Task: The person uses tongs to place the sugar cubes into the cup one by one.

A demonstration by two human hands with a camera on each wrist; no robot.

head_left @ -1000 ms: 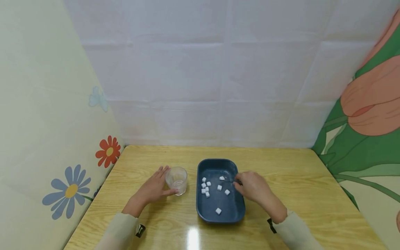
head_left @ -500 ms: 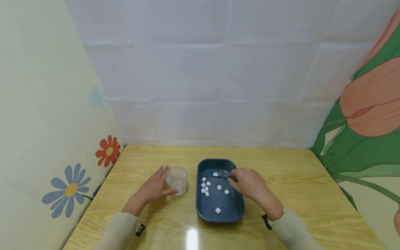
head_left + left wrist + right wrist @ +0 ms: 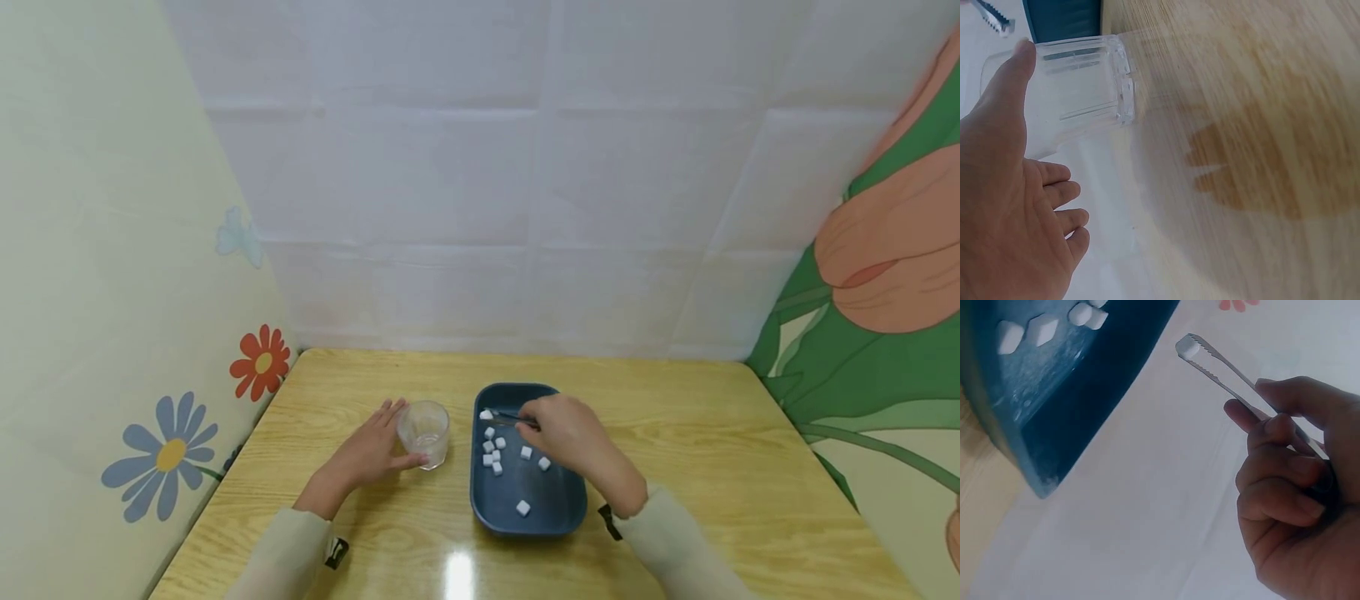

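Lower centre: my right grip, clamped on tongs, has carried a cube leftward, nearer the glass at my spread left grip.

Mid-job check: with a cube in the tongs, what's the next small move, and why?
Probably ease the right hand toward the glass, bringing the white cube over its mouth. The toothed tongs hold the cube at their tips, near the tray's glass-side edge in the head view; the glass stands upright, with the left hand at it.
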